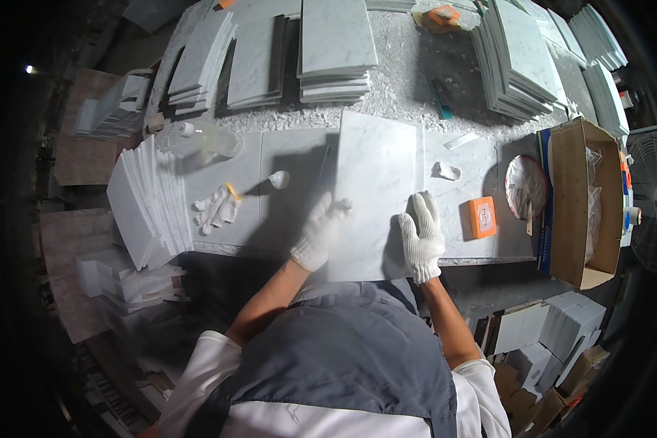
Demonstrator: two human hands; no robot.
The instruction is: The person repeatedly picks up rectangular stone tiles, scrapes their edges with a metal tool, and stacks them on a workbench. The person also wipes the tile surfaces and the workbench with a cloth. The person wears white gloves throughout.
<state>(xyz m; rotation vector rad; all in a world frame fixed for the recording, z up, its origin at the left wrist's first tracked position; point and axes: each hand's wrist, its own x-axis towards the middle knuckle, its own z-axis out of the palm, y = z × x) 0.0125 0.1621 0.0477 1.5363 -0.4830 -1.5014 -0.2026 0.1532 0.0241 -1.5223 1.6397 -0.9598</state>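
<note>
Gripping the left edge of a pale veined tile (376, 197), the left hand (317, 237) bends its fingers over onto the face; they are slightly blurred, and how hard they press cannot be told. The right hand (422, 248) lies against the opposite edge — fingers out nearly straight, thumb spread apart toward the stone — touching the tile without closing round it. The tile is straight in front of the person, its lower end reaching past the near edge of the bench (248, 230), close to the dark grey apron (350, 350).

Left of the hands, a loose glove (215, 209) with a yellow cuff lies near a small white cup (279, 179) and a clear bottle (223, 141) on its side. Beyond them, a row of tiles (142, 201) leans at a slant. On the right are an orange box (482, 217), a round red-rimmed dish (522, 175) and an open cardboard box (573, 204). Farther back, tile stacks (336, 44) rest on gritty white rubble (401, 102).
</note>
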